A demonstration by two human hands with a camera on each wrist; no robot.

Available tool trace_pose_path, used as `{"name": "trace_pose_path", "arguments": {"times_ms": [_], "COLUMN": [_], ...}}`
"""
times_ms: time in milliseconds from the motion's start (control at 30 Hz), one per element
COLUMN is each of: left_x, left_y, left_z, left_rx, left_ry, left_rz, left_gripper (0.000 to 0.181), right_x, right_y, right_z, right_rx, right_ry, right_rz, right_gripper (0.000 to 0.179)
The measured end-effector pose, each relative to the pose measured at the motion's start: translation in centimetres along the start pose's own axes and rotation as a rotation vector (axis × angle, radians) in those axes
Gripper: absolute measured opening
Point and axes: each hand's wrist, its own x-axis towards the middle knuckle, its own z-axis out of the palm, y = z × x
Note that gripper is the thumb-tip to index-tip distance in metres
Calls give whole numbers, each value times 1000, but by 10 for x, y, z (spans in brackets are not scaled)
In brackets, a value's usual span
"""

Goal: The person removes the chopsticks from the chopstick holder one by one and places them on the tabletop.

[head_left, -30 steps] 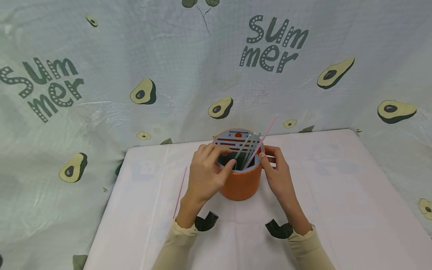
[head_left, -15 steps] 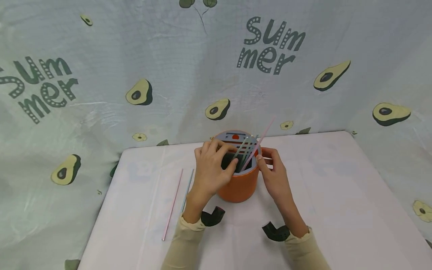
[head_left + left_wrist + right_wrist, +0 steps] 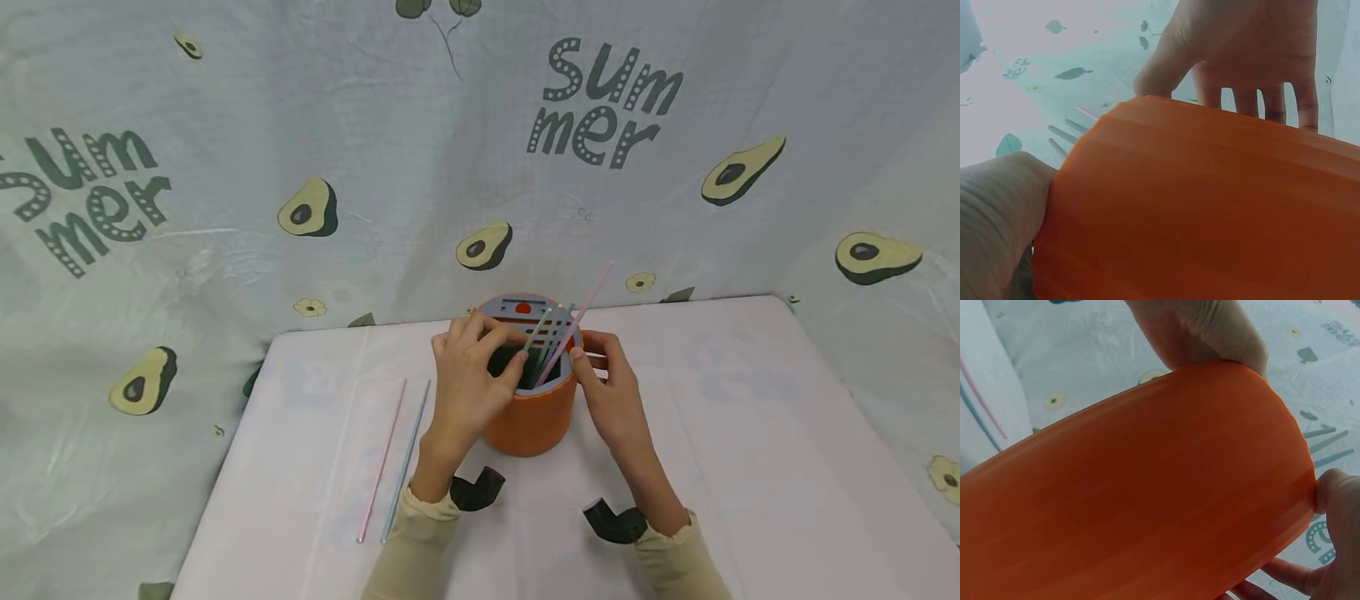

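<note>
An orange round pen holder (image 3: 528,423) stands upright on the table, its grey top (image 3: 495,310) cut with slots and one large dark opening. Several thin sticks lean in that opening, among them a pink stick (image 3: 592,298) that reaches highest. My left hand (image 3: 472,367) is over the near left of the opening, thumb and forefinger pinching a pale green stick (image 3: 538,327). On the other side my right hand (image 3: 611,383) grips the holder, thumb at the rim and fingers around the wall. Both wrist views are mostly filled by the orange wall (image 3: 1197,200).
Left of the holder, a pink stick (image 3: 382,467) and a blue stick (image 3: 406,462) lie side by side on the white table (image 3: 750,467). A patterned cloth (image 3: 375,150) hangs behind the table's far edge. Black curved pieces (image 3: 478,489) are worn at both wrists.
My left hand has shifted slightly right over the opening, and its forearm has swung right, uncovering the blue stick on the table. My right hand keeps its hold on the pen holder.
</note>
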Motion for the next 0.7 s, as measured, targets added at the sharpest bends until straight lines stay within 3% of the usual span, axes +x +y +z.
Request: {"name": "trace_pose_path", "arguments": {"times_ms": [233,600,700], "left_x": [-2,-7,-9], "left_y": [0,0,0], "left_z": [-4,-28,-37], "left_rx": [-93,-356,-479], "left_ry": [5,-26,-32], "left_rz": [-13,-31,-33], "left_gripper": [10,13,13], "right_x": [1,1,1], "right_y": [-2,-2,-2], "right_z": [-1,0,1], "right_rx": [-15,-21,-18], "right_ry": [3,6,11], "right_rz": [-1,0,3], "right_gripper": [45,47,47]}}
